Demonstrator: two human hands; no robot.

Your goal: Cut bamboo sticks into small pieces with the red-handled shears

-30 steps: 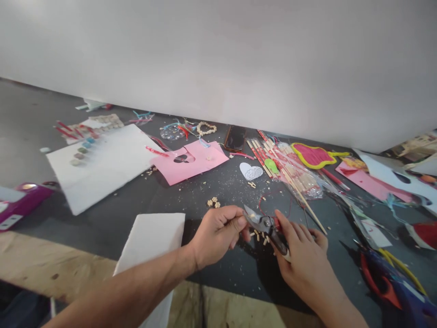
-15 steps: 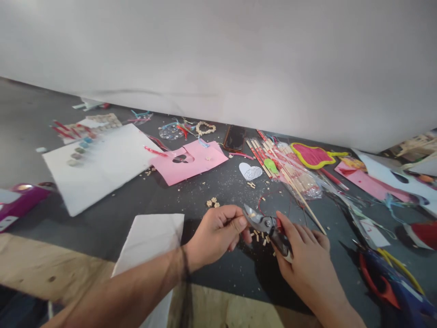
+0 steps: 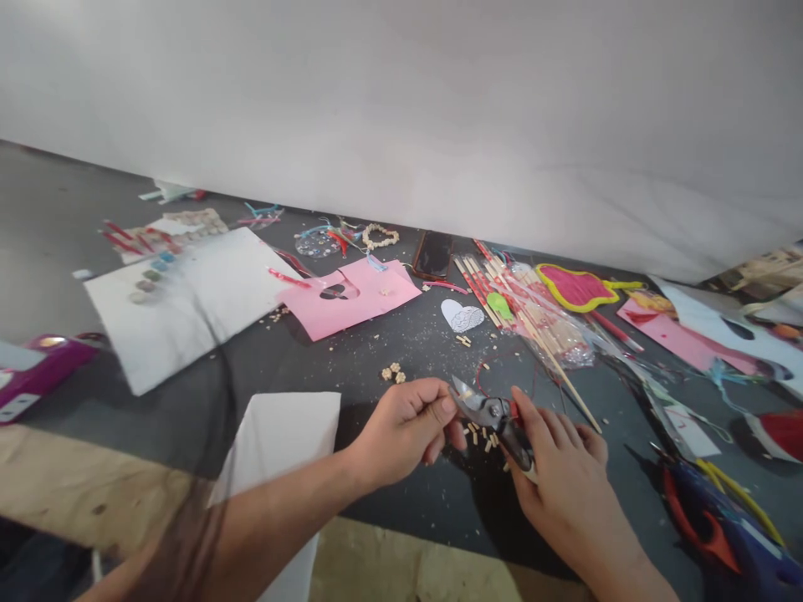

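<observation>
My right hand (image 3: 558, 468) is wrapped round the dark handles of the pruning shears (image 3: 493, 413), whose pointed metal blades face left. My left hand (image 3: 407, 426) is pinched right beside the blade tips; what its fingers hold is too small to make out. Under the shears lie several short cut wooden pieces (image 3: 475, 435) on the dark tabletop. Just beyond my left hand sit small flower-shaped wooden clusters (image 3: 394, 372). A white paper heart (image 3: 462, 315) with a drawn pattern lies farther back.
A white board (image 3: 188, 309), pink paper (image 3: 364, 313) and a phone (image 3: 432, 254) lie behind. Wooden sticks (image 3: 552, 359) spread to the right, with pliers (image 3: 708, 518) at the lower right. A folded white sheet (image 3: 282, 426) is under my left forearm.
The whole view has shifted very slightly, so the things sit a little farther right. Both hands keep the same hold, and dark blurred strands cross the view in other places.
</observation>
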